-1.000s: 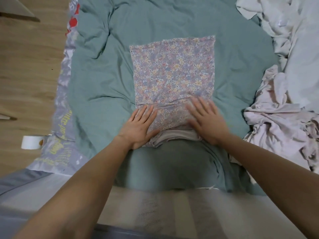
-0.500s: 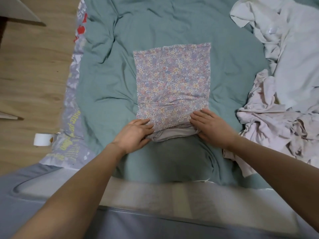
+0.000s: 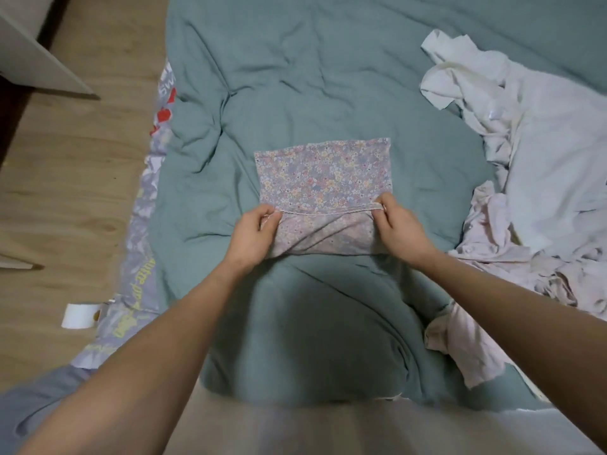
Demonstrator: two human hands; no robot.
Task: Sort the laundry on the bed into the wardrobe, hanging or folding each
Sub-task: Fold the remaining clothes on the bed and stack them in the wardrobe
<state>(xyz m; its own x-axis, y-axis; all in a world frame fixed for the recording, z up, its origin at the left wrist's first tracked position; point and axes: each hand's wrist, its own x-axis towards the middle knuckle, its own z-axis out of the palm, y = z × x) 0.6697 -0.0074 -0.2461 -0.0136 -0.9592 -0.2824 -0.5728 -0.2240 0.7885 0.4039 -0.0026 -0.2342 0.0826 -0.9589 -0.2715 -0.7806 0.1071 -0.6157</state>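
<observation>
A lilac floral garment point(image 3: 323, 178) lies folded on the teal duvet point(image 3: 295, 77) in the middle of the bed. Its near part is turned up over the far part, so the paler inside and a lace-trimmed hem show. My left hand point(image 3: 253, 234) pinches the left corner of that raised hem. My right hand point(image 3: 399, 229) pinches the right corner. A heap of white and pale pink laundry point(image 3: 538, 192) lies crumpled on the right side of the bed.
Wooden floor point(image 3: 65, 178) runs along the left of the bed. A white furniture panel point(image 3: 29, 57) stands at the top left. A patterned grey sheet edge point(image 3: 141, 257) hangs at the bed's left side, with a white tag point(image 3: 77, 316) beside it.
My hands went from lying flat on the garment's near end to gripping its near edge, then lifted it and carried it away from me over the far half.
</observation>
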